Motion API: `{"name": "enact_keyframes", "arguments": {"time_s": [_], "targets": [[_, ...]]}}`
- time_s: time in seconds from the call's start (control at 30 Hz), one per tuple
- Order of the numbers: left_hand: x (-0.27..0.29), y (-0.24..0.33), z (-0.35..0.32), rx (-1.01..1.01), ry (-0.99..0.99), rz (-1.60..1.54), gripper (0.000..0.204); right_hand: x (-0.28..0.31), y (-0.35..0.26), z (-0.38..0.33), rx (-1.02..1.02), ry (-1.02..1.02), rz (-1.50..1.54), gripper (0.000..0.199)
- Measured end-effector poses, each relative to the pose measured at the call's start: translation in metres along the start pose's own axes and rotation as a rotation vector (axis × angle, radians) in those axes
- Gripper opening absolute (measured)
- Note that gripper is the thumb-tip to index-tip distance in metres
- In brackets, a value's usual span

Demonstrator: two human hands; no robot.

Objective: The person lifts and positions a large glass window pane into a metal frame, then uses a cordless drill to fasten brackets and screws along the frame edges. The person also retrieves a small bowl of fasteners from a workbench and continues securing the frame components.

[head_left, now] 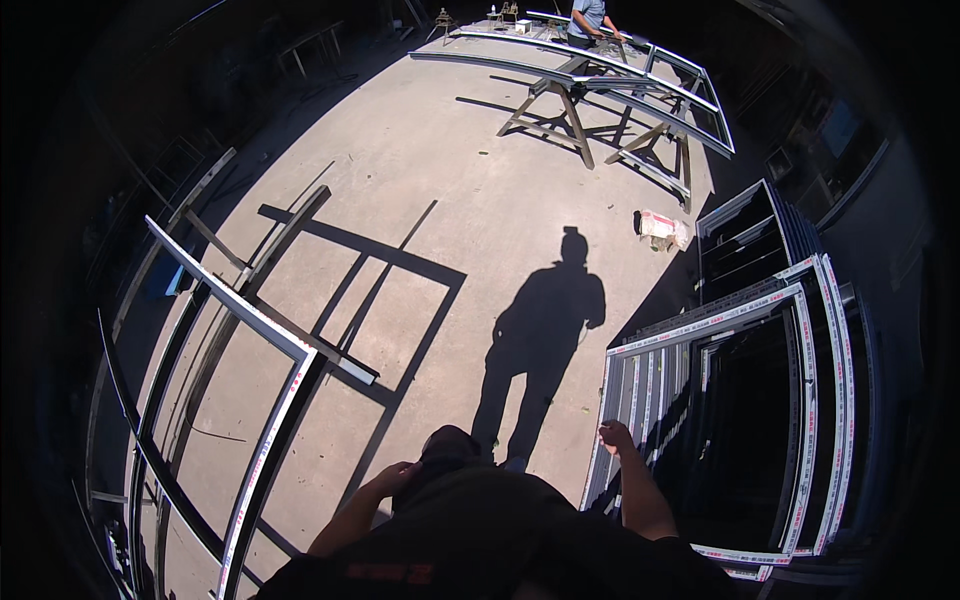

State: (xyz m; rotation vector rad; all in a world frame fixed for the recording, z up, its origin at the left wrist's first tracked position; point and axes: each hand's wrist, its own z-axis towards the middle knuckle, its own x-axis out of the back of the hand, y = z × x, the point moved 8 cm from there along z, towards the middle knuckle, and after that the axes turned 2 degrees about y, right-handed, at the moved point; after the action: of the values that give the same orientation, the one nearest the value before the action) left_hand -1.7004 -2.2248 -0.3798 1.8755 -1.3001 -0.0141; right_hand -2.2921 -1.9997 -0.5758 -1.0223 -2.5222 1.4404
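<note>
My right hand [616, 437] is curled into a loose fist with nothing visible in it. Beneath it, in this view, are the edges of a leaning stack of window or door frames [632, 388]; whether the hand touches them I cannot tell. My left hand [398, 477] hangs by my dark-clothed leg, its fingers partly hidden against the cloth. To my left a long frame with a white taped edge [262, 470] lies across wooden supports. The front frame of the right stack [802, 430] bears protective tape with printing.
Ahead, a large frame [690, 85] rests on wooden sawhorses [560, 120], where another person [590, 20] in a light blue top works. A white and red bag [662, 228] lies on the sunlit concrete floor [420, 150]. A wooden beam [290, 240] sticks out at left.
</note>
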Motion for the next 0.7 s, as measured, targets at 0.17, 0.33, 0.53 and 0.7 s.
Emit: {"name": "enact_keyframes", "arguments": {"time_s": [0.17,0.33,0.53,0.7], "targets": [[0.006,0.075,0.084,0.066,-0.073,-0.214,0.082,-0.008,-0.233,0.111,0.277,0.224,-0.618,0.038],[0.084,0.152,0.238,0.053,-0.222,-0.109,0.082,-0.019,-0.227,0.213,0.093,0.209,-0.447,0.029],[0.259,0.311,0.399,-0.257,-0.046,0.316,0.062,-0.126,-0.199,0.262,-0.278,-0.069,-0.830,0.028],[0.419,0.401,0.500,-0.436,0.162,0.224,0.037,-0.206,-0.265,0.356,-0.315,-0.054,-0.847,0.026]]}}
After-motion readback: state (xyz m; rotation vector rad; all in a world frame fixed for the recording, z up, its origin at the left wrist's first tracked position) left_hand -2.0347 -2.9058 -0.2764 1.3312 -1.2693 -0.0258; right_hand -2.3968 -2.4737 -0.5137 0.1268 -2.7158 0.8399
